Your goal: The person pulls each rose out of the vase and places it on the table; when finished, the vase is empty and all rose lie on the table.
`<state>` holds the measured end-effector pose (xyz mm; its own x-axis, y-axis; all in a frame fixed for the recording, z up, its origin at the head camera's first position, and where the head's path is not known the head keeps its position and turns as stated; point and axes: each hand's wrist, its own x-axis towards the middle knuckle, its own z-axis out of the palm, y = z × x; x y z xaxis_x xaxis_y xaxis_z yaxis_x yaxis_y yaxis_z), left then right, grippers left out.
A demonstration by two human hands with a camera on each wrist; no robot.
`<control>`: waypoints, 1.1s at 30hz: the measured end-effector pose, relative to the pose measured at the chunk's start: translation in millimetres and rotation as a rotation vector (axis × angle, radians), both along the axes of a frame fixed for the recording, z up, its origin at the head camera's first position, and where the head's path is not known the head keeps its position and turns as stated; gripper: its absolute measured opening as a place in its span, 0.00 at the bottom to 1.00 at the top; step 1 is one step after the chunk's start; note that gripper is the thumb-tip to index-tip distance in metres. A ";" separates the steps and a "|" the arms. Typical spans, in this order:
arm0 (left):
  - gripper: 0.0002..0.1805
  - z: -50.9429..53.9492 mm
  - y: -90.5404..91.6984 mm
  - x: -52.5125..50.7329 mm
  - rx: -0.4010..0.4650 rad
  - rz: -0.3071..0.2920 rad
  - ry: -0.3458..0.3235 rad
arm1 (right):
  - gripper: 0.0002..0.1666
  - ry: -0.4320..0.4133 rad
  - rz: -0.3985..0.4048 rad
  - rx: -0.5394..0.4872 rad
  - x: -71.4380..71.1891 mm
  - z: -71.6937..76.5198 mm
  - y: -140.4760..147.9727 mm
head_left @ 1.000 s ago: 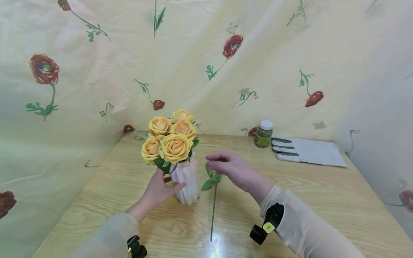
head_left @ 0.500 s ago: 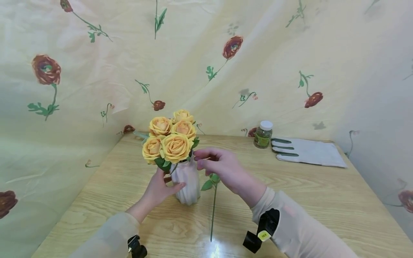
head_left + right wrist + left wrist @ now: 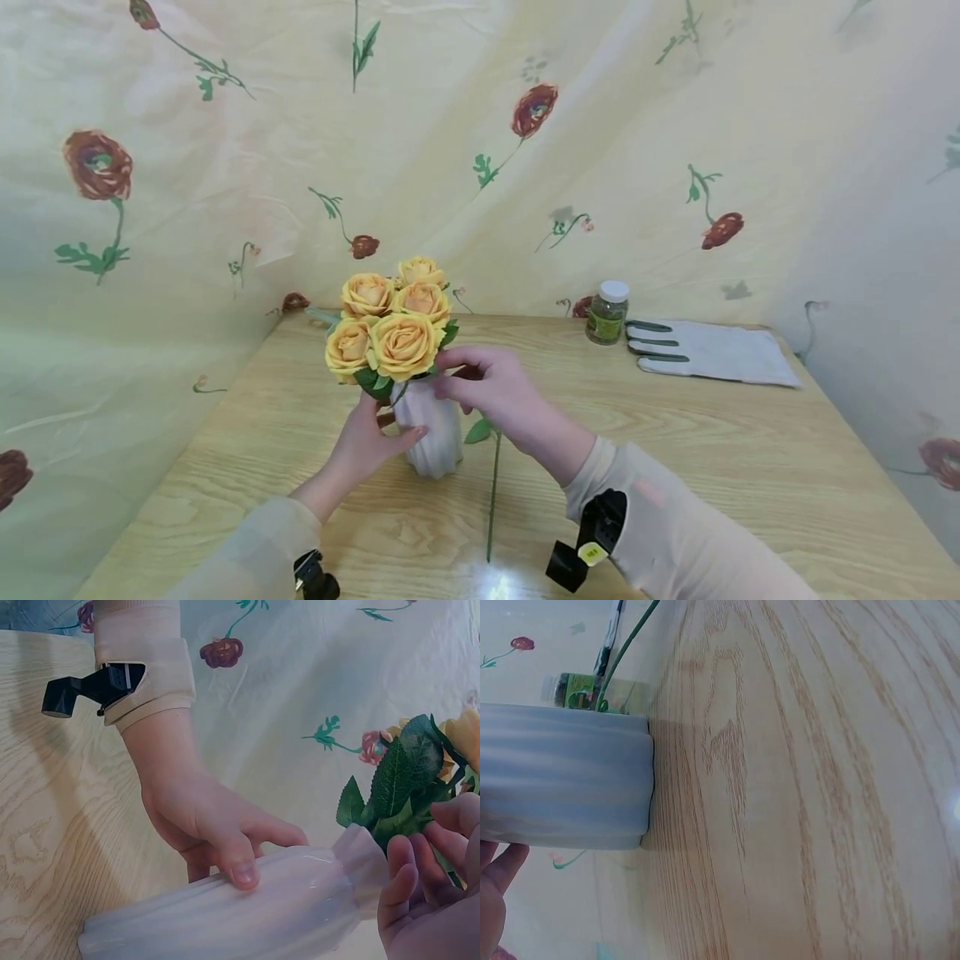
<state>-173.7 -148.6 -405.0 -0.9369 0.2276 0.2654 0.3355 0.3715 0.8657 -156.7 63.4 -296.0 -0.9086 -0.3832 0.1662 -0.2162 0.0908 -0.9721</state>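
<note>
Several yellow roses [image 3: 405, 343] with green leaves [image 3: 397, 772] stand in a white ribbed vase [image 3: 427, 425] on the wooden table. My left hand [image 3: 363, 446] grips the vase from its left side, thumb across the front and fingers behind. In the right wrist view my right hand [image 3: 435, 892] is at the vase's mouth, fingers loosely bent beside the leaves; whether they touch is unclear. To the right of the vase is a thin green stem [image 3: 493, 500] with a leaf [image 3: 477, 431]; my right hand hides its upper part.
At the table's back right is a glass jar [image 3: 607, 315] with a white lid. Beside it lies a flat pale glove-like piece [image 3: 720, 354] with dark green strips. A flower-printed cloth [image 3: 420, 125] hangs behind the table [image 3: 660, 467].
My right hand has moved left from above the stem's leaves to the vase's mouth. My left hand has kept its hold on the vase, and the roses look unmoved.
</note>
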 end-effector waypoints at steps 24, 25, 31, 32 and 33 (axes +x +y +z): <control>0.48 -0.8 -2.4 -0.4 0.023 -0.037 0.046 | 0.04 0.138 -0.195 0.156 -4.2 0.2 -22.6; 0.49 -0.4 -2.3 -0.1 0.030 -0.041 0.048 | 0.05 0.134 -0.199 0.144 -4.1 0.4 -23.0; 0.47 -0.4 -2.2 0.3 0.036 -0.031 0.032 | 0.09 0.152 -0.217 0.079 -2.7 2.1 -24.7; 0.46 -0.6 -2.2 0.0 0.029 -0.023 0.026 | 0.10 0.168 -0.227 0.070 -2.7 2.4 -24.7; 0.45 -0.6 -2.2 -0.2 0.023 -0.017 0.018 | 0.10 0.185 -0.239 0.061 -2.4 3.1 -24.7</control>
